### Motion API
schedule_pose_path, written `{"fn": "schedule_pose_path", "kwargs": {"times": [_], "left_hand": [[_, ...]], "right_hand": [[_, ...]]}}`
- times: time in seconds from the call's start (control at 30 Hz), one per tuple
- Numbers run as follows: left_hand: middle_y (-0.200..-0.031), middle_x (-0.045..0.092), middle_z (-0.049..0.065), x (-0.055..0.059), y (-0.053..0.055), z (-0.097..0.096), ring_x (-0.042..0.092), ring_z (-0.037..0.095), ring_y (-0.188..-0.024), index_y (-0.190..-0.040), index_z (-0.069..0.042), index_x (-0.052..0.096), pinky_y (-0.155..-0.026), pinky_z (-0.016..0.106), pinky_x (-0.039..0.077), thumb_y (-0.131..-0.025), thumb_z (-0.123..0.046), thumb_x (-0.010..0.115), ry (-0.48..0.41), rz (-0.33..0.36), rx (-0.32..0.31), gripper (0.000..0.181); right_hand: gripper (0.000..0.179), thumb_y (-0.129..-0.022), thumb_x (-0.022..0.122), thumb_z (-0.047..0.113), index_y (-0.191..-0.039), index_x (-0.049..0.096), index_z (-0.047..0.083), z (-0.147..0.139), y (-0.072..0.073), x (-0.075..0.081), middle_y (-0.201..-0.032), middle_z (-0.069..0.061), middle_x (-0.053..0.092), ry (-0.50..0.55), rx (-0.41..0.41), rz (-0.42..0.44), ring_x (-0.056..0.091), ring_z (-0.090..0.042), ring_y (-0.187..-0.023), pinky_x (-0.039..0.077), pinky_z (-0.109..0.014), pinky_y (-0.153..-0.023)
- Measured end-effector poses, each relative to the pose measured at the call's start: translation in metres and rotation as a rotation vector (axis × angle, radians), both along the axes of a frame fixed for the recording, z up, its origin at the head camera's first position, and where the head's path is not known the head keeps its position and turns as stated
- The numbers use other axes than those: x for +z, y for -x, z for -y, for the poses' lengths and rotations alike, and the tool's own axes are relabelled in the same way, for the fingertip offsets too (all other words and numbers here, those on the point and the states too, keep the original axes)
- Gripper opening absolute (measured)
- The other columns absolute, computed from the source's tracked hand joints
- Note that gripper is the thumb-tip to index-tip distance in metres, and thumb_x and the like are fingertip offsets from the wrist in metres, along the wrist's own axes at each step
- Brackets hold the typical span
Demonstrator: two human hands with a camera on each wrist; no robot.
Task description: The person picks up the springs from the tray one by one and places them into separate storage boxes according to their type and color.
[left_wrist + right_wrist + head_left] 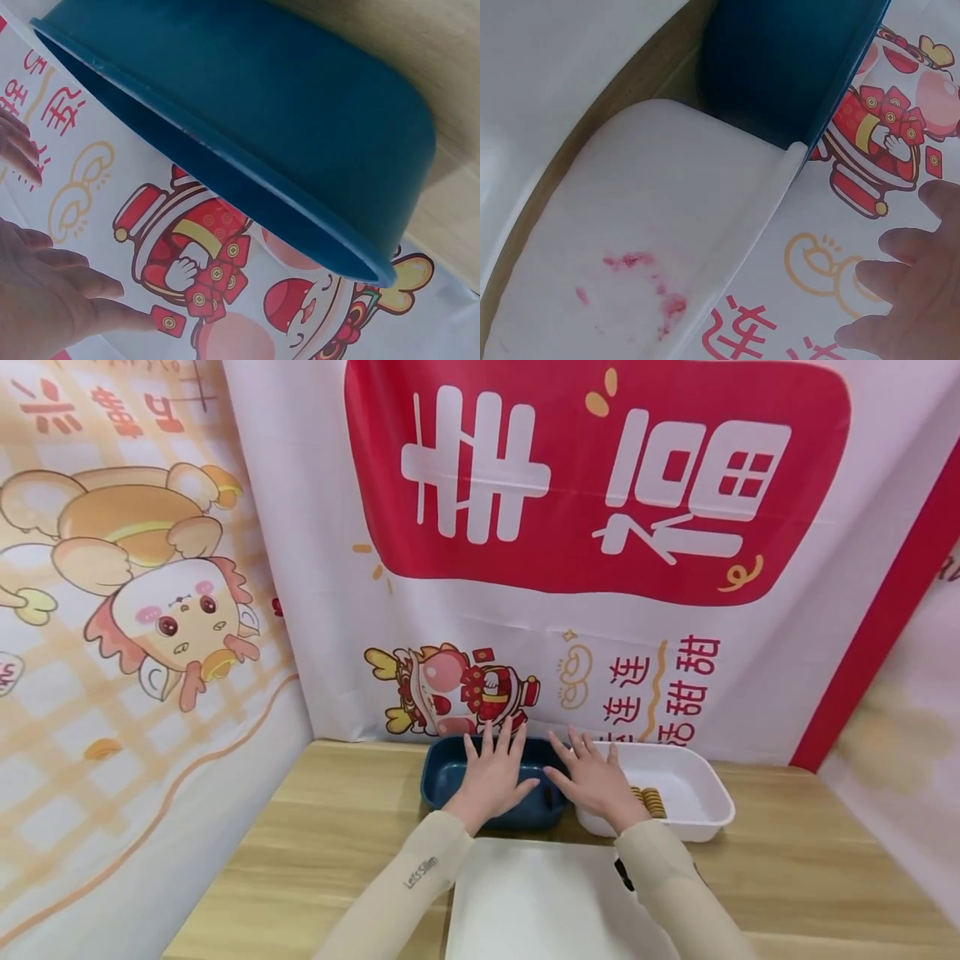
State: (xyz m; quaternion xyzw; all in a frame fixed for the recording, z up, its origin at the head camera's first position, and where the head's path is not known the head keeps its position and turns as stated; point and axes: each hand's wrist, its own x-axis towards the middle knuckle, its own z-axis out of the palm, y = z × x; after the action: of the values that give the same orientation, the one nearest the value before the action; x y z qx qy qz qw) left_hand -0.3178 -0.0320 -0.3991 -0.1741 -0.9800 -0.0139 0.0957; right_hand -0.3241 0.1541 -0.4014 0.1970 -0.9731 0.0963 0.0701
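Observation:
My left hand [491, 778] is over the dark blue basin [440, 774], fingers straight and spread. My right hand [597, 783], its fingers also spread, overlaps the gap between that basin and the white basin [701, 785] in the head view. Neither hand holds anything. Inside the white basin lies a stack of round, ridged golden-brown biscuits [655, 803], partly hidden by my right wrist. A small dark object [548, 797] shows in the blue basin. Seen from the right wrist, the white basin's outer wall [652, 172] carries pinkish-red smears.
A white rectangular board [551, 902] lies in front of the basins on the wood-grain table [337, 860]. Behind the basins hangs a printed cloth [315, 610] with red lettering and a cartoon figure. Patterned cloth [150, 718] also covers the left side.

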Motion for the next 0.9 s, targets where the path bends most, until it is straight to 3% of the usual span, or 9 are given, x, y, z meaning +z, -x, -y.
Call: {"fn": "schedule_pose_path", "kwargs": {"times": [0.27,0.53,0.9], "left_hand": [[-0.159,0.007,0.013,0.003,-0.002,0.004,0.01,0.043,-0.142,-0.155,-0.015,0.01,-0.106,0.068,0.011,-0.091,-0.06,0.048,-0.003,0.015,0.012,0.087],[-0.159,0.01,0.013,0.008,-0.002,0.005,0.011,0.042,-0.142,-0.155,-0.015,0.007,-0.106,0.066,0.013,-0.092,-0.061,0.046,0.015,-0.024,0.005,0.087],[-0.159,0.01,0.012,0.007,-0.006,0.014,0.009,0.04,-0.143,-0.155,-0.014,0.011,-0.107,0.065,0.011,-0.091,-0.062,0.045,0.037,0.008,0.033,0.087]], "right_hand": [[0.066,-0.098,0.041,0.051,-0.152,0.027,0.017,0.0,0.0,0.001,-0.154,-0.02,0.02,-0.026,-0.004,0.029,0.02,-0.042,-0.139,0.006,-0.072,-0.102],[0.065,-0.097,0.043,0.05,-0.152,0.028,0.016,0.0,0.003,0.005,-0.154,-0.02,0.023,-0.025,-0.011,-0.024,0.024,-0.043,-0.138,0.006,-0.072,-0.102],[0.065,-0.097,0.045,0.049,-0.151,0.03,0.016,0.008,0.005,-0.001,-0.153,-0.021,0.024,0.005,0.018,-0.022,0.023,-0.044,-0.138,0.004,-0.072,-0.102]]}}
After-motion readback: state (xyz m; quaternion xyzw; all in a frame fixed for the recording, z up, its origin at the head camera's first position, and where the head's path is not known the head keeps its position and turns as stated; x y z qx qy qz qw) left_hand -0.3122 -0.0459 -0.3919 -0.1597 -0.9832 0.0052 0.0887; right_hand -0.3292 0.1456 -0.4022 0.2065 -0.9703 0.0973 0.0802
